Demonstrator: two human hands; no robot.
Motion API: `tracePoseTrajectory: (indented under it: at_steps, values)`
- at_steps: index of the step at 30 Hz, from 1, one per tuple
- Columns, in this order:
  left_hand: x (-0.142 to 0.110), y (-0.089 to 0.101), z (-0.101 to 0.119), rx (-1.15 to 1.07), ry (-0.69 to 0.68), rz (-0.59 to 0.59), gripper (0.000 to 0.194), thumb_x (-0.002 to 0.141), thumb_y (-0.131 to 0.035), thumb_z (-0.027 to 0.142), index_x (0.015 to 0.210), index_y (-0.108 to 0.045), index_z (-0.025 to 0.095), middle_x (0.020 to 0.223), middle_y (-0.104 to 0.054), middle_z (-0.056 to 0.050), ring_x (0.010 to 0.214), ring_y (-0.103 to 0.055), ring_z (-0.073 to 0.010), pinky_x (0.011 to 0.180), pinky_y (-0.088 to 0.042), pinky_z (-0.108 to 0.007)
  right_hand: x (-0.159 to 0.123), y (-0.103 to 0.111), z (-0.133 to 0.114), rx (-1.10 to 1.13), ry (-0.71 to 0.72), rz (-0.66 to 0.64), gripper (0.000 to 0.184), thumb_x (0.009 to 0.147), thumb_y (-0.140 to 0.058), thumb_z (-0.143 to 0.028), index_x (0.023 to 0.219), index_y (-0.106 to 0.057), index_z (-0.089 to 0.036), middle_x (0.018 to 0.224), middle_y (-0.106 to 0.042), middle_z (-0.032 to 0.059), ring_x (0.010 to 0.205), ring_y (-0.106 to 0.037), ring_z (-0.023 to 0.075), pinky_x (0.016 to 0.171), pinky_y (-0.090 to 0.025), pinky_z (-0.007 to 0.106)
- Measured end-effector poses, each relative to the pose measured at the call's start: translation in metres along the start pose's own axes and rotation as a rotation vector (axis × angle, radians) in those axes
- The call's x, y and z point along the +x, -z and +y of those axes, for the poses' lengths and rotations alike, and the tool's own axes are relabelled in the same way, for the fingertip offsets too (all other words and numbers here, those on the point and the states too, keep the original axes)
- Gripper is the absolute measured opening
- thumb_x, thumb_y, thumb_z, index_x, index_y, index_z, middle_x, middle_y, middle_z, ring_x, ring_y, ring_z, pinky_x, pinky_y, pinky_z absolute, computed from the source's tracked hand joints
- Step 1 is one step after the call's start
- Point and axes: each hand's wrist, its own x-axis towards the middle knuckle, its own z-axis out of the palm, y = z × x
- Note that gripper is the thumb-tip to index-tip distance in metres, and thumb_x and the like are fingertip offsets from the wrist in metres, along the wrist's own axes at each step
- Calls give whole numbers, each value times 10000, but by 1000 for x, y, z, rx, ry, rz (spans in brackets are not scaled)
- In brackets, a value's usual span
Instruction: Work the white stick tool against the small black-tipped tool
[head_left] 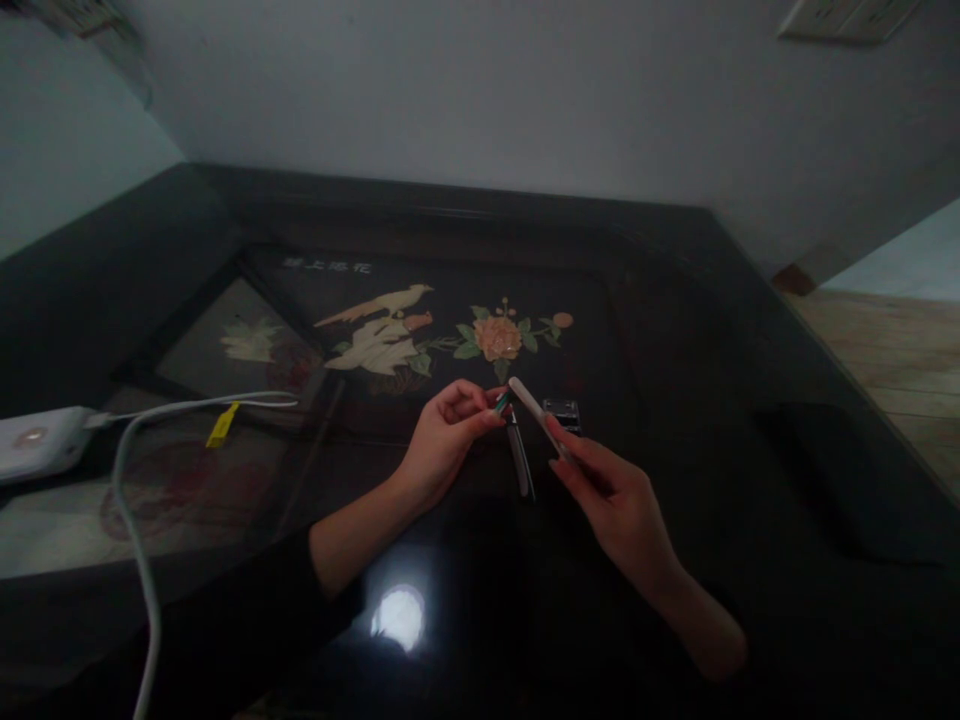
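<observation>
My right hand [619, 500] pinches a flat whitish stick with a rounded end, which looks like a nail file [529, 403]. It slants up to the left. My left hand [441, 440] has thumb and fingers closed on a small green-edged piece [502, 402], too small and dim to name. The stick's rounded tip is right beside that piece; whether they touch I cannot tell. Below the fingertips lies a slim dark item with a grey strip [519, 460] on the tabletop. Behind the stick is a small dark box with a shiny top [562, 412], partly covered by my right fingers.
The glossy black table [660, 330] carries an inlaid bird and a flower [496, 338]. At left lie a white device [45, 443] and a white cable [129, 500] with a yellow tag [222, 426]. A dark flat object [862, 485] rests at right. A wall stands behind.
</observation>
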Motion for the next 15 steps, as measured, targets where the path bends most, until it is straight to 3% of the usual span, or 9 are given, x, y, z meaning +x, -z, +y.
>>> tracePoseTrajectory:
  at_steps: [8, 15]
  values:
    - [-1, -2, 3, 13, -15, -25, 288, 620, -843, 227, 701, -574, 163, 873, -751, -60, 973, -682, -194, 850, -485, -271, -5, 1, -3, 22, 56, -104, 410, 876, -600, -171, 1252, -620, -334, 1225, -689, 19, 1072, -668, 215, 880, -575, 369]
    - [-1, -1, 1, 6, -15, -30, 303, 611, -852, 230, 693, -567, 165, 857, -751, -46, 913, -692, -182, 842, -489, -275, -1, 1, -6, 150, -55, -102, 373, 867, -614, -181, 1216, -653, -306, 1238, -676, 8, 1114, -658, 219, 971, -532, 385]
